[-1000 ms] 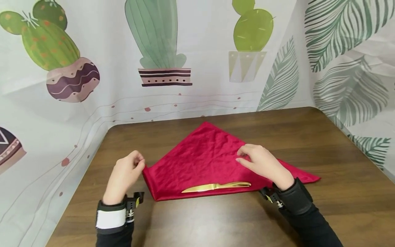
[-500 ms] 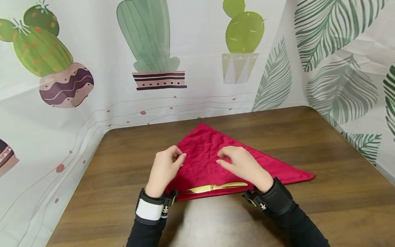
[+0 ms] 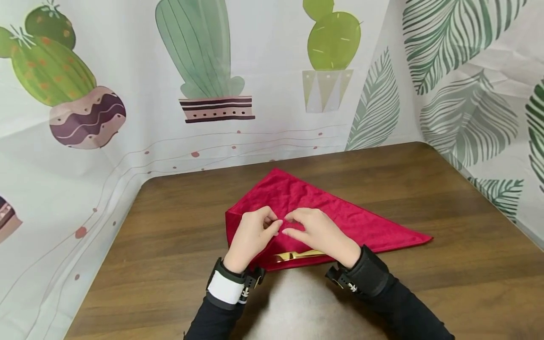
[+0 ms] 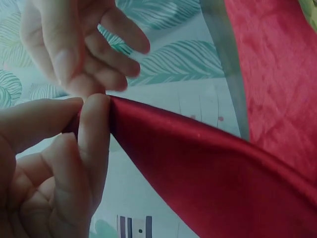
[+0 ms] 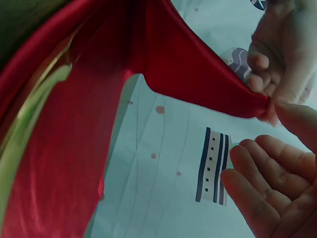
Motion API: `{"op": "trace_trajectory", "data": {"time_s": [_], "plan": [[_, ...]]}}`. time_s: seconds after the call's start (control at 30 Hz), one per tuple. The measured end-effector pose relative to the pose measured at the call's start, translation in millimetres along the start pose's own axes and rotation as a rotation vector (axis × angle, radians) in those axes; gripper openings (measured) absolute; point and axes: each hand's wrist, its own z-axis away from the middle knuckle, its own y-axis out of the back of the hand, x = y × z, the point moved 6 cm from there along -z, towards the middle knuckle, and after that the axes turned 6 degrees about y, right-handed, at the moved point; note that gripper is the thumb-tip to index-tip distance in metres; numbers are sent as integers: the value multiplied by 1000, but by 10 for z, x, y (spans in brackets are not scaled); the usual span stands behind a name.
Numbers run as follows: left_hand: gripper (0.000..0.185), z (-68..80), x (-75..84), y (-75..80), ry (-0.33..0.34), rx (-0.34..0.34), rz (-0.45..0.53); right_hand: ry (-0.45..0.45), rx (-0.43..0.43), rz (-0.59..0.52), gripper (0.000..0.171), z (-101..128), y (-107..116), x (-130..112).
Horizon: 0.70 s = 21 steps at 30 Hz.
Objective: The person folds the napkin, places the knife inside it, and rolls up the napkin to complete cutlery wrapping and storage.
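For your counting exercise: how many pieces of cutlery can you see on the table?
1: a gold knife lies on the red napkin near its front edge, partly covered by the right hand. More could be hidden under the cloth.

Bright even light, soft shadows; head view sharp, wrist views close, blurred, colour-washed.

A red cloth (image 5: 74, 148) fills the left side, and one corner of it is drawn out to a point that runs rightward to the left hand (image 5: 280, 54) at the upper right, whose fingertips (image 5: 260, 84) pinch that tip. The right hand (image 5: 270, 193) lies just below that grip at the lower right, fingers straight and slightly spread, holding nothing. A gold strip (image 5: 29, 114) edges the cloth on the far left. Between cloth and hands shows a pale printed backdrop (image 5: 163, 173) with a striped pot.
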Motion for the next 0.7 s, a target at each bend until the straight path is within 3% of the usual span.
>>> {"op": "trace_trajectory", "data": {"time_s": [0.43, 0.7], "plan": [[6, 39, 101, -89, -50, -55, -6, 49, 12, -36, 11, -6, -69, -33], [11, 94, 85, 14, -109, -57, -19, 20, 43, -104, 12, 76, 47, 46]]}}
